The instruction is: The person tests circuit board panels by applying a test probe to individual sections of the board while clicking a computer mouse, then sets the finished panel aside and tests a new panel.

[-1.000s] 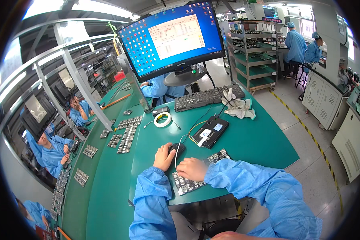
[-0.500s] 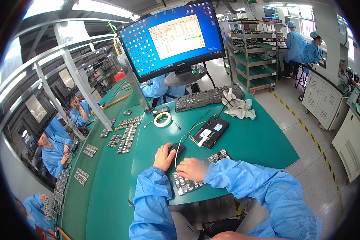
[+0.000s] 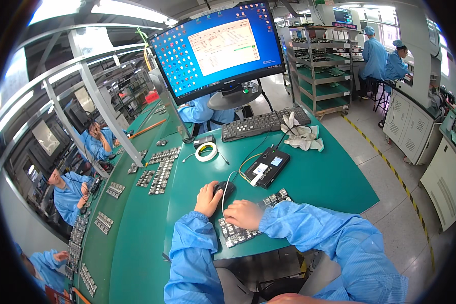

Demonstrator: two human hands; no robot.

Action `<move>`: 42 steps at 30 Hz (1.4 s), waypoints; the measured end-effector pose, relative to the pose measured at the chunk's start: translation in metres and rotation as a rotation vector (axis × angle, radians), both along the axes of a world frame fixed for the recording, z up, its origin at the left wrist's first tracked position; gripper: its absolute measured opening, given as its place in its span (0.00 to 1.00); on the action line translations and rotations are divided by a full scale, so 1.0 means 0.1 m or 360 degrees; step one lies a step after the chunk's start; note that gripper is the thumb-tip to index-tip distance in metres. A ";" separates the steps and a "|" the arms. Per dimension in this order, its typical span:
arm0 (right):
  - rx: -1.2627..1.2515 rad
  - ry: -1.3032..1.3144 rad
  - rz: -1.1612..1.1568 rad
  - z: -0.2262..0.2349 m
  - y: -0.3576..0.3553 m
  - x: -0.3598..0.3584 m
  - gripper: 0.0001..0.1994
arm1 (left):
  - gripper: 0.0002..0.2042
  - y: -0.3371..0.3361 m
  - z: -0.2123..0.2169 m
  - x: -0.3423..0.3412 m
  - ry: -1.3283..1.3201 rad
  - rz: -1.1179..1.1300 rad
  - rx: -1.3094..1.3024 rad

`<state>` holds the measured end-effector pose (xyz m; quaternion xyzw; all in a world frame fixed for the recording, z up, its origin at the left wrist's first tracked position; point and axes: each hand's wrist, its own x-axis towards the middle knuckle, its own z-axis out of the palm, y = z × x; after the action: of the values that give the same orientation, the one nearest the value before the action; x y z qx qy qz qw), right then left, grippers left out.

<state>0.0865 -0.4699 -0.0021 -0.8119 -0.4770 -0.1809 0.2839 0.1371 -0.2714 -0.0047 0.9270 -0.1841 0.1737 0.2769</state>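
A dark, silver-studded circuit-board panel (image 3: 233, 236) is lying by the near edge of the green bench (image 3: 334, 177), seemingly for easy reach. The right hand (image 3: 243, 214) is resting on it, fingers curled, tips hidden; I cannot tell whether they are pinching the thin white cable (image 3: 226, 187) running there. The left hand (image 3: 206, 199) is covering a rounded black mouse (image 3: 228, 190), its fingers' grip unclear

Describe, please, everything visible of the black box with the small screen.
The black box is flat and rectangular, perhaps plastic or metal. Its top has a small lit screen and a white label. It lies flat, turned at a slant, on the green table. A white cable comes to its near left side, a black cable to its far end. Nobody holds it.
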 end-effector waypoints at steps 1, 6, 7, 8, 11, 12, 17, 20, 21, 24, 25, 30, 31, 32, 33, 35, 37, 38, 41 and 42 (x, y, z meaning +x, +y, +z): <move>0.0003 -0.0002 -0.0004 0.00 0.00 0.00 0.07 | 0.20 0.01 -0.01 0.01 0.0044 0.0004 -0.0011; 0.0007 0.0009 0.0002 -0.01 0.01 -0.01 0.07 | 0.20 0.03 -0.03 0.02 0.0041 -0.0021 -0.0024; 0.0015 0.0014 0.0011 -0.01 0.02 -0.02 0.07 | 0.21 0.04 -0.02 -0.01 0.0060 -0.0024 -0.0036; 0.0019 0.0016 0.0016 -0.02 0.01 -0.03 0.07 | 0.21 0.03 -0.01 -0.02 0.0062 -0.0019 -0.0032; 0.0048 -0.0003 -0.0035 -0.04 -0.04 -0.03 0.07 | 0.21 -0.02 0.03 -0.04 -0.0096 0.0024 -0.0050; 0.0097 -0.0046 -0.0024 -0.06 -0.06 -0.01 0.07 | 0.21 -0.03 0.03 -0.04 -0.0216 0.0063 -0.0109; 0.0411 0.0627 -0.0177 0.03 -0.08 0.01 0.10 | 0.21 0.04 0.14 -0.22 -0.0522 0.0238 -0.0264; 0.0824 0.0578 -0.0183 0.17 -0.16 0.08 0.08 | 0.19 -0.11 0.20 -0.56 -0.0351 0.0128 -0.0370; 0.0989 0.0581 -0.0121 0.24 -0.21 0.12 0.07 | 0.17 -0.14 0.22 -0.72 -0.0139 -0.0011 -0.0422; 0.1251 0.0908 -0.0118 0.22 -0.49 0.38 0.06 | 0.22 -0.46 0.33 -1.05 -0.0204 -0.0307 0.0358; 0.1296 0.0926 -0.0091 0.17 -0.61 0.50 0.06 | 0.25 -0.54 0.32 -1.12 -0.0208 -0.0367 0.0491; 0.1437 0.1014 -0.0184 0.07 -0.82 0.77 0.08 | 0.33 -0.54 0.17 -1.41 -0.0062 -0.0248 0.0397; 0.1440 0.1058 -0.0203 0.03 -0.79 0.81 0.08 | 0.35 -0.51 0.19 -1.49 -0.0018 -0.0217 0.0445; 0.1429 0.1080 -0.0194 0.04 -0.83 0.80 0.08 | 0.37 -0.52 0.22 -1.58 0.0023 -0.0195 0.0467; 0.1420 0.1099 -0.0193 0.06 -0.85 0.79 0.09 | 0.40 -0.52 0.25 -1.65 0.0063 -0.0181 0.0489; 0.1401 0.1131 -0.0168 0.12 -0.81 0.72 0.09 | 0.43 -0.45 0.28 -1.83 0.0113 -0.0109 0.0531; 0.1394 0.1148 -0.0168 0.16 -0.78 0.67 0.09 | 0.46 -0.42 0.28 -1.95 0.0157 -0.0065 0.0576; 0.1363 0.1153 -0.0158 0.17 -0.78 0.65 0.09 | 0.47 -0.41 0.28 -1.99 0.0169 -0.0050 0.0595; 0.1308 0.1155 -0.0145 0.16 -0.76 0.64 0.09 | 0.48 -0.42 0.23 -2.02 0.0141 -0.0030 0.0583; 0.1286 0.1152 -0.0140 0.15 -0.77 0.64 0.09 | 0.48 -0.42 0.22 -2.02 0.0147 -0.0031 0.0545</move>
<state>0.1504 -0.5464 0.0132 -0.6678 -0.2070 -0.0703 0.7116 -0.0645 -0.3138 0.0177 0.9657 -0.2070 0.0944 0.1248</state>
